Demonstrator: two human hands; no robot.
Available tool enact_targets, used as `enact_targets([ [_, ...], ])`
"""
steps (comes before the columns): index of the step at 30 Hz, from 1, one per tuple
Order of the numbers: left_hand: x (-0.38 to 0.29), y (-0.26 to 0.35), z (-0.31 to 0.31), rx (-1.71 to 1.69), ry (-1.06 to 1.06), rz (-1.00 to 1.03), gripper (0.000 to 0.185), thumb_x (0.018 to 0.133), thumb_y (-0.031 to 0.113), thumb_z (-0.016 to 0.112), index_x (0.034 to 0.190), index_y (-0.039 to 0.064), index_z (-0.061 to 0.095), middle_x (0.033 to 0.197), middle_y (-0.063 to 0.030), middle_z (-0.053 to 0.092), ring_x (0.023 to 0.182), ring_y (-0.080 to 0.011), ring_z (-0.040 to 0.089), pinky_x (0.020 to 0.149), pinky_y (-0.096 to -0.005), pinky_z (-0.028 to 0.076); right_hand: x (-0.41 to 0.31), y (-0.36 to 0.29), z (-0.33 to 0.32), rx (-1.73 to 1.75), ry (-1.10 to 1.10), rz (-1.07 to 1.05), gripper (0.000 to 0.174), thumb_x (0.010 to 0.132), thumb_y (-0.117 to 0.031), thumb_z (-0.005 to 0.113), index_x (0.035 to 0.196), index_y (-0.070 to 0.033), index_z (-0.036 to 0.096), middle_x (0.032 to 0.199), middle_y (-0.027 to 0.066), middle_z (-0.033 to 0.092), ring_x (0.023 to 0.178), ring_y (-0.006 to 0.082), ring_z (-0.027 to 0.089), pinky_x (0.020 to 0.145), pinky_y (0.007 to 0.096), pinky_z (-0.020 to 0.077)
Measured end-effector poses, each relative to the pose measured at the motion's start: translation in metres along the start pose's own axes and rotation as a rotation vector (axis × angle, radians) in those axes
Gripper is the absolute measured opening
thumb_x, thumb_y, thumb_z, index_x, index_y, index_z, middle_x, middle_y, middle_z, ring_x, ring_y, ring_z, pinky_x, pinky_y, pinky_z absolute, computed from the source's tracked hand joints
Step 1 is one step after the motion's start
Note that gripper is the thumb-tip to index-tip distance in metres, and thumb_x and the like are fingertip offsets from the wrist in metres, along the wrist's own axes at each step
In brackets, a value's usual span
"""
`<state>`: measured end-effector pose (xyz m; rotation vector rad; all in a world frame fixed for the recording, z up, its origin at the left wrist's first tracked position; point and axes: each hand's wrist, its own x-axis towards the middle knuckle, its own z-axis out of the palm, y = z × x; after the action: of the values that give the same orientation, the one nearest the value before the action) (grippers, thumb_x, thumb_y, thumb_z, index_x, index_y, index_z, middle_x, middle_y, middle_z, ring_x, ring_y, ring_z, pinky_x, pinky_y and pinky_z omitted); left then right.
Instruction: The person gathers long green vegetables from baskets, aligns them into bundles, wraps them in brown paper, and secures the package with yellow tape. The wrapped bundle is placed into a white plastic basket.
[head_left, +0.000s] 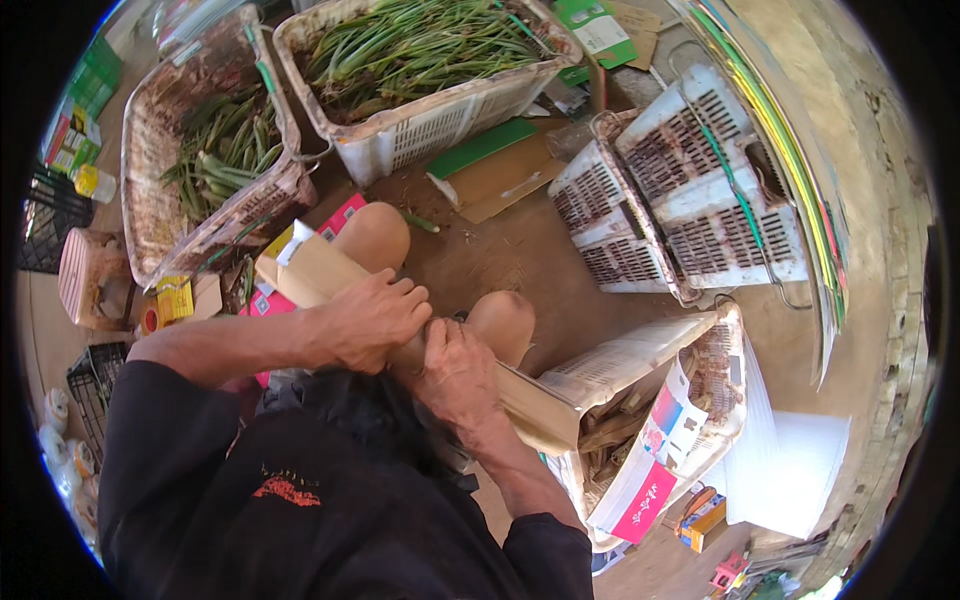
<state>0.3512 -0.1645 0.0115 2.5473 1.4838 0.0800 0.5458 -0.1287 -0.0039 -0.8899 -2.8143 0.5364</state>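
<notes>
Across my lap lies a long piece of brown cardboard (319, 270), folded or rolled lengthwise. My left hand (379, 319) is closed over its middle with curled fingers. Right beside it, my right hand (461, 367) grips the same cardboard, and the two hands nearly touch. One end, with a white patch, points to the upper left. The other end (541, 409) reaches a dirty white plastic crate (630, 356) holding dry brown plant scraps (611, 431) and a printed carton piece (652, 461). My fingers hide the cardboard's middle.
Crates of green vegetables (236, 150) and long green stalks (420, 49) stand ahead. White crates lie tipped over (697, 172) at the right, by stacked flat sheets (799, 172). Loose cardboard (499, 169) is on the floor. A small stool (96, 277) stands left; white foam sheets (787, 472) lie lower right.
</notes>
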Motion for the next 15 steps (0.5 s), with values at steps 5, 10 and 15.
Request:
enact_targets([
  [5, 0.003, -0.003, 0.005, 0.087, 0.066, -0.018, 0.054, 0.054, 0.017, 0.079, 0.102, 0.0, 0.062, 0.101, -0.0123, 0.059, 0.102, -0.0297, 0.059, 0.086, -0.0428, 0.044, 0.004, 0.002, -0.004, 0.033, 0.011, -0.021, 0.062, 0.07, -0.033, 0.091, 0.108, 0.001, 0.057, 0.1, 0.018, 0.066, 0.095, 0.0349, 0.067, 0.081, 0.0439, 0.0554],
  [10, 0.005, -0.009, 0.011, 0.131, 0.13, 0.035, 0.054, 0.052, 0.016, 0.078, 0.101, 0.001, 0.062, 0.102, -0.0149, 0.06, 0.098, -0.0324, 0.06, 0.087, -0.0453, 0.046, 0.003, 0.004, 0.007, 0.031, 0.042, -0.052, 0.055, 0.072, -0.028, 0.088, 0.106, 0.001, 0.055, 0.098, 0.0171, 0.062, 0.093, 0.0329, 0.064, 0.081, 0.0428, 0.0534],
  [15, 0.01, -0.005, 0.005, -0.019, 0.013, 0.034, 0.047, 0.056, 0.013, 0.077, 0.098, 0.0, 0.059, 0.096, -0.0149, 0.06, 0.093, -0.0327, 0.063, 0.079, -0.0417, 0.048, -0.002, -0.001, -0.007, 0.059, 0.063, 0.03, 0.055, 0.069, -0.026, 0.09, 0.103, -0.002, 0.054, 0.101, 0.0177, 0.06, 0.095, 0.0346, 0.061, 0.081, 0.0466, 0.0506],
])
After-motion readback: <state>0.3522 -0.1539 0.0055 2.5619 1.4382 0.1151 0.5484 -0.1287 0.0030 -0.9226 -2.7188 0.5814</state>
